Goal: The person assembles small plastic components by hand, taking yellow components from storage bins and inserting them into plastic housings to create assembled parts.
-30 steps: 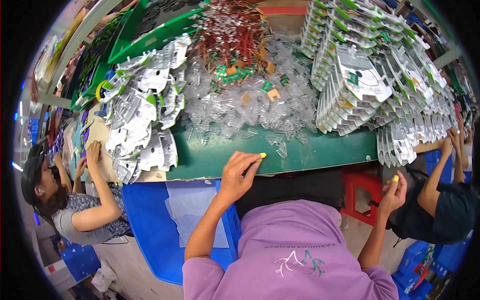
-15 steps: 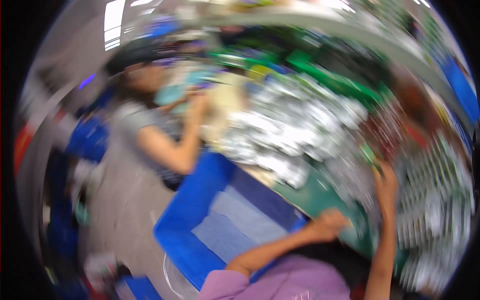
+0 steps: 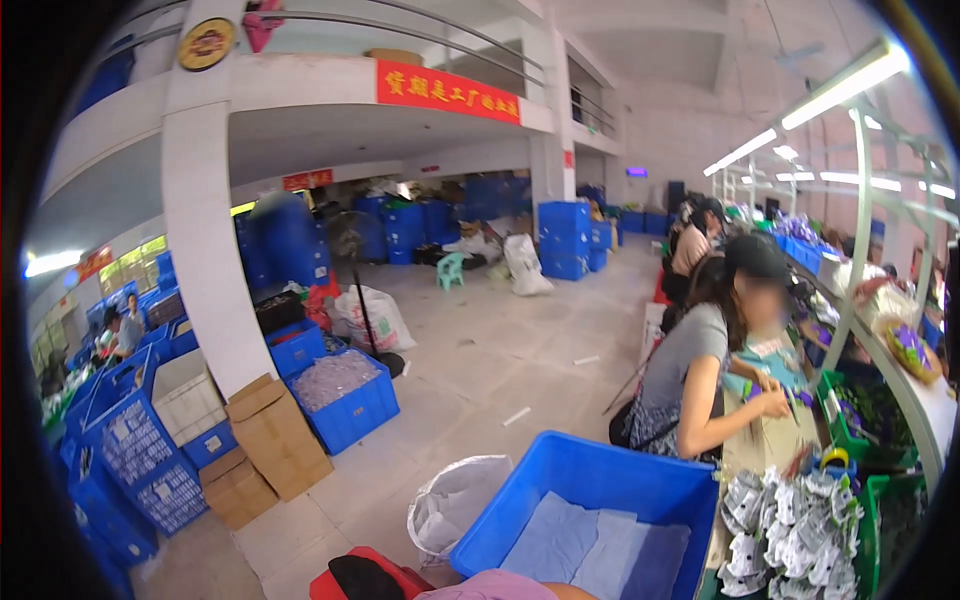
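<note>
Neither of my hands shows in the picture. Only a bit of my pink sleeve (image 3: 490,586) and a strip of bare arm (image 3: 567,592) appear at the lower edge. Just beyond them stands a large blue bin (image 3: 530,455) with light blue sheets (image 3: 590,540) lying on its bottom. To its right, on the workbench, is a heap of silver-grey moulded parts (image 3: 790,530). What my hands hold or touch is hidden below the frame.
A co-worker (image 3: 690,370) sits at the bench, hands on a small purple piece. Green crates (image 3: 860,430) line the bench. A white sack (image 3: 450,505) and a red-and-black item (image 3: 365,578) are near me. Left are a filled blue crate (image 3: 350,415), cardboard boxes (image 3: 280,440) and a pillar (image 3: 215,250).
The view has swung up and left, from the bench to the wide hall. Both my hands have left the picture; earlier they were over the green bench top beside the silver-grey parts.
</note>
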Available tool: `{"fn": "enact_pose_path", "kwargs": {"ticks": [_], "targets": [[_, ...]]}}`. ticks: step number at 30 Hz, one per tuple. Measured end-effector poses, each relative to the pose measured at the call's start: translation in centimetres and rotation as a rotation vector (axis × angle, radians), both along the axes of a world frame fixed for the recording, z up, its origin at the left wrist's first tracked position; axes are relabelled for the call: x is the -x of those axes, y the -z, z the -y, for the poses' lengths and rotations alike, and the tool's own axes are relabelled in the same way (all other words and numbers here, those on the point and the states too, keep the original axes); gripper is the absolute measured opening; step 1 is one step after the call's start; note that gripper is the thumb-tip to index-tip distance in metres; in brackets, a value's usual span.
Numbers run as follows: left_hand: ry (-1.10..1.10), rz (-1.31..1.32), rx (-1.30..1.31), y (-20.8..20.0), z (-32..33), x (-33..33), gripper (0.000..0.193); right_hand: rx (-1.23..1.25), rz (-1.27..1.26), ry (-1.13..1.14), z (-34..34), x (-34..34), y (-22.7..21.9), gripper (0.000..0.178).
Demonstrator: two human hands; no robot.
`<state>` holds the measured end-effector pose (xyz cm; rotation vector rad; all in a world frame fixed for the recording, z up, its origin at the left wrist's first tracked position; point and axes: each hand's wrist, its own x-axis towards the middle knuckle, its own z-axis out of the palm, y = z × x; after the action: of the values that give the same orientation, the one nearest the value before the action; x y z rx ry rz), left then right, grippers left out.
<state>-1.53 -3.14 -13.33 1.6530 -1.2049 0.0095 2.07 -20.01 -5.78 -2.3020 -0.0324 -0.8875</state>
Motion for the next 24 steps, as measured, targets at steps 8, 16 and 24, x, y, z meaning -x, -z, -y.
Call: {"fn": "enact_pose_path", "kwargs": {"ticks": [8,16,24], "targets": [[-0.100,-0.029,-0.038,-0.3,-0.9,0.0,0.019,-0.048,0.071,-0.106,-0.2,-3.2,0.6,0.025],[-0.170,-0.275,-0.063,1.9,-0.3,-0.9,0.025,-0.056,0.050,-0.134,-0.1,-3.1,1.2,0.022],[-0.427,-0.406,0.016,-6.5,-2.3,-0.5,0.030,-0.060,0.026,-0.176,0.7,2.2,-1.3,0.019]]}}
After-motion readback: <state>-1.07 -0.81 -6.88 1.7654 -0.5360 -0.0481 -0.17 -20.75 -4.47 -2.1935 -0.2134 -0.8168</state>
